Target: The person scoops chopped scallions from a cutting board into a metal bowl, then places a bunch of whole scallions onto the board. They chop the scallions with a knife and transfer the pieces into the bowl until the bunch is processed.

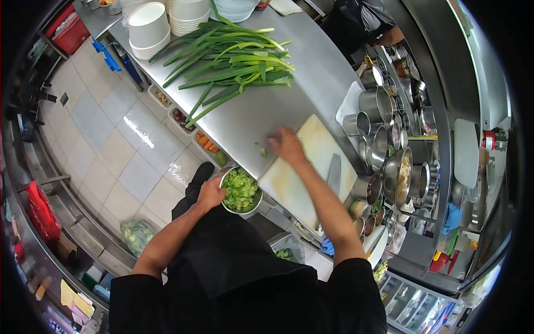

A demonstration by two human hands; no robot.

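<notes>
My left hand (210,193) grips the rim of a metal bowl (257,201) at the counter's edge. Chopped green leafy pieces (240,189) fill much of it. Low over the steel counter is my right hand (287,147), its fingers loosely bent and apart, with no held thing visible. A few small green scraps (262,151) lie just left of those fingers. Beside this hand sits a worn white cutting board (295,181), partly under my right forearm. A broad-bladed knife (334,174) rests on the board's right side; its handle is hidden by my arm.
Long leeks or green onions (239,64) are spread across the far counter (311,72). Stacked white tubs (149,28) stand behind them. Metal pots (376,104) crowd the right side. Vegetable containers (207,143) sit below the left edge. Another person (361,22) is at the top right.
</notes>
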